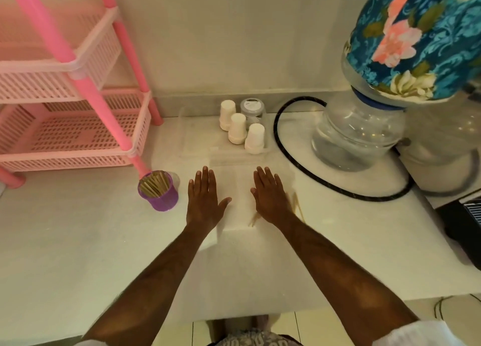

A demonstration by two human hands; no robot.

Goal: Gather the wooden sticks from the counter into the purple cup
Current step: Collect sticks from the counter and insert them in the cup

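Note:
The purple cup [159, 194] stands on the white counter [78, 241] left of my hands, packed with several wooden sticks [154, 184]. My left hand [205, 198] lies flat, palm down, fingers extended, just right of the cup and apart from it. My right hand [270, 197] also lies flat and empty. A few loose wooden sticks [298, 206] lie on the counter by my right hand, partly hidden under it; one end shows near the wrist.
A pink plastic rack [78, 126] stands at the back left, one leg right behind the cup. Three upturned white cups [238, 129] and a small jar [252, 108] sit at the back. A water bottle dispenser [359, 134] and black hose [279, 137] stand right.

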